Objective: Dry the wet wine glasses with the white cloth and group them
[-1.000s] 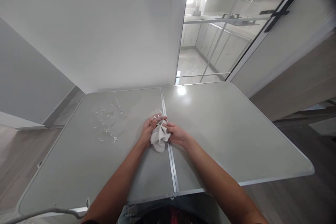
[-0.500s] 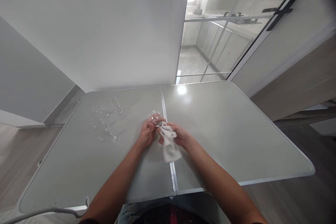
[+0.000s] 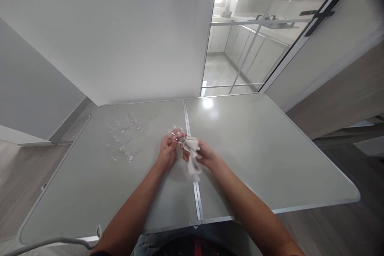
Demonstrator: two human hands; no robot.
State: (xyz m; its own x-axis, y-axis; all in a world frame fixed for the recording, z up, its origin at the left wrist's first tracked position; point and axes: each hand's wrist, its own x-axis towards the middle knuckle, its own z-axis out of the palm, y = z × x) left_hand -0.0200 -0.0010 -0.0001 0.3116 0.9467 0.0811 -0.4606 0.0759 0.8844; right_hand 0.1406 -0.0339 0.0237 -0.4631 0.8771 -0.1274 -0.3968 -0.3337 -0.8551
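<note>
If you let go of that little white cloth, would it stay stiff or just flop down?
It would probably flop. The white cloth is bunched in the right hand and its free end hangs limp toward the table, so it looks soft. It also seems light, since a few fingers hold it. The left hand holds a clear glass, which is likely fragile.

glass (image 3: 176, 133): mostly hidden by left hand (image 3: 167, 150); cloth (image 3: 192, 156): partly hidden

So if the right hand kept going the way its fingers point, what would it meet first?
Probably the clear glass held by the left hand. The right hand, gripping the white cloth, points left toward it, though depth is unclear.
</note>
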